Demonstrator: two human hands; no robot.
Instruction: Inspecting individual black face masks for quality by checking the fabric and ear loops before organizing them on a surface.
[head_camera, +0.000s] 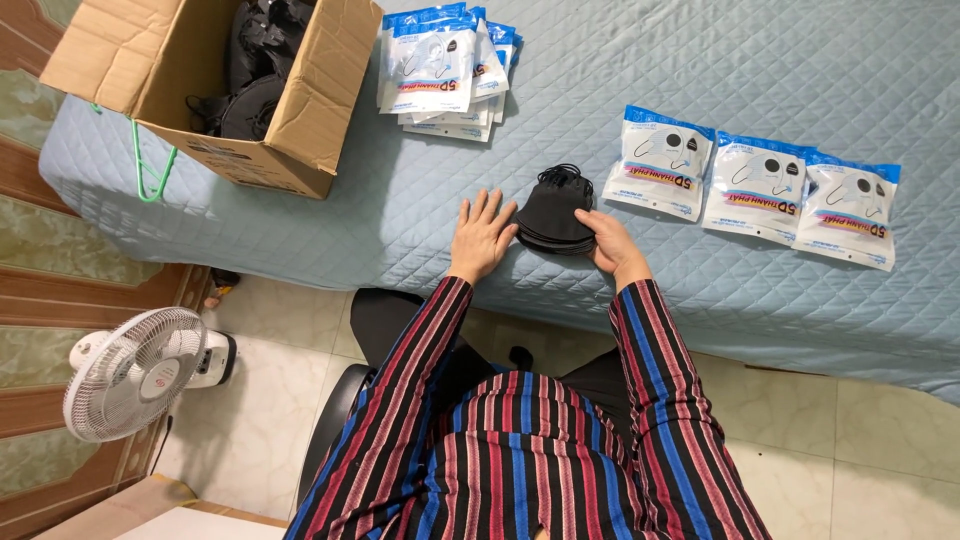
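A: Black masks (553, 210), stacked mid-frame on the quilted blue cover (700, 60). Hands?
B: Left hand (482, 238) flat, fingers spread, touching the stack. Right hand (611, 240) curled around its right edge.

Seen from above, the person seated at the quilted blue bed (700, 270) wears a long-sleeved top with lengthwise stripes of black, red, pink and blue. The stripes run along each sleeve to narrow cuffs at the wrists, nearest the bed's edge. The left hand (481, 236) and right hand (612, 243) are bare, without rings, watch or gloves. Dark trousers show below the top.
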